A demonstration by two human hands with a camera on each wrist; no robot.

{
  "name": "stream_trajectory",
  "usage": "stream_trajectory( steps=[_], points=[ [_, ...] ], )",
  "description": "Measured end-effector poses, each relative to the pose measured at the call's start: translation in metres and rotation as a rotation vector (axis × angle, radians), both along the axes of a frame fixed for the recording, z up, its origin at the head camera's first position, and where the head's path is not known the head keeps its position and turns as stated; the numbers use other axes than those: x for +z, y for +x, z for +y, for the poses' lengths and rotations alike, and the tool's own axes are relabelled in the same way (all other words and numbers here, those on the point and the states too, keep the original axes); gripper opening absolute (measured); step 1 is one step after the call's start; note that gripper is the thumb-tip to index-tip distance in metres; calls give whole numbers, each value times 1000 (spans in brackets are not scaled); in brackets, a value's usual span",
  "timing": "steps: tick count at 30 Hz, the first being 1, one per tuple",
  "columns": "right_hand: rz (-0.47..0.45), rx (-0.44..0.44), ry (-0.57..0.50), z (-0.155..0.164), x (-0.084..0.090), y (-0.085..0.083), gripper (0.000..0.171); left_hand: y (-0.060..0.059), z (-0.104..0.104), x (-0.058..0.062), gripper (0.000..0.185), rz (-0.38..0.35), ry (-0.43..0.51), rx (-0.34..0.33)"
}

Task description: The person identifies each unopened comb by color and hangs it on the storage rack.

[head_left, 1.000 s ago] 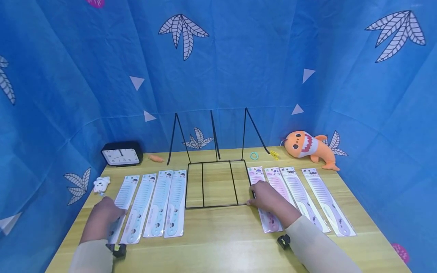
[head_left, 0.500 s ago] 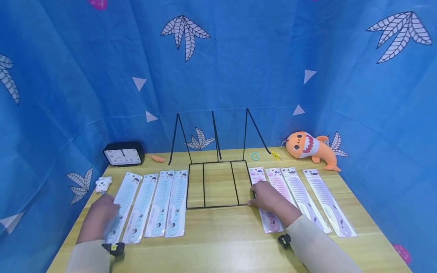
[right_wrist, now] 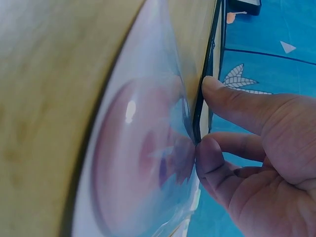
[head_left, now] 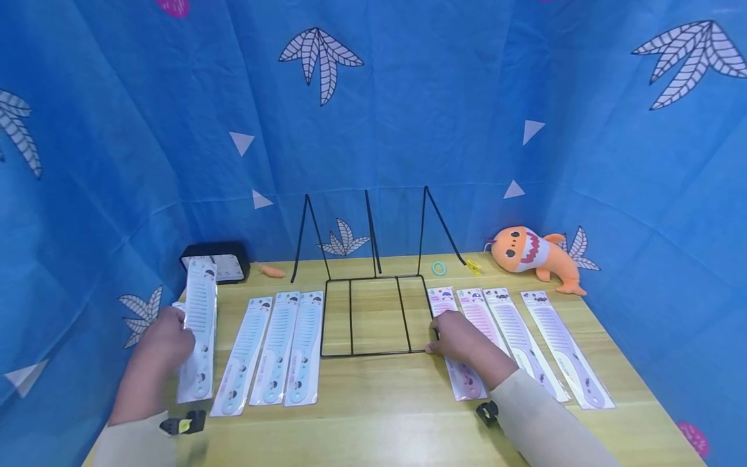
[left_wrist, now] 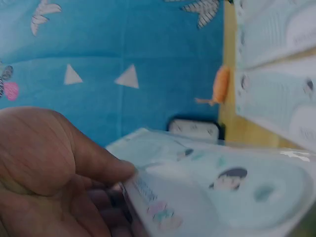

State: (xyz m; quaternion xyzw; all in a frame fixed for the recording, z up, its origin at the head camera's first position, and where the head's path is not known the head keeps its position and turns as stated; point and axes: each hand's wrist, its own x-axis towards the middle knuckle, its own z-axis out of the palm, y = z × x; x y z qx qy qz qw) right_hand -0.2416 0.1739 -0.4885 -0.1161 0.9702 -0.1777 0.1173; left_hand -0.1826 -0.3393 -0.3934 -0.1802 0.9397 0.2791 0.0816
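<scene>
A pale-blue packaged comb point(head_left: 198, 337) is lifted, tilted, at the left of the black wire rack point(head_left: 376, 316).

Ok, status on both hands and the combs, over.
Left hand grips a packaged blue comb, raised off the table. Right hand touches the black wire rack beside a pink comb. Nothing blocking.

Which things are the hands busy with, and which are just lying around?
In use:
left hand holding a blue comb pack
right hand on the wire rack
the other comb packs on the table

Lying about:
clock
toy shark
hair ring
yellow clip
</scene>
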Motion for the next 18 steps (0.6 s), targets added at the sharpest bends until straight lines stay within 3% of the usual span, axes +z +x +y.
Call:
stream_trajectory(
  steps=[3, 6, 10, 12, 15, 18],
  points=[
    [1, -2, -2, 0, -1, -1, 28, 2, 4, 2, 56, 57, 35, -30],
    [12, 8, 1, 2, -2, -1, 29, 7, 13, 2, 48, 213, 108, -125],
    [19, 13, -4, 3, -2, 0, 25, 10, 28, -4, 36, 484, 312, -313],
    [18, 12, -6, 3, -3, 0, 23, 10, 35, -8, 36, 573, 462, -402],
    [12, 7, -7, 3, -3, 0, 23, 9, 41, -15, 41, 637, 641, -508],
    [-2, -3, -5, 2, -3, 0, 23, 7, 46, -21, 47, 634, 743, -580]
  ],
)
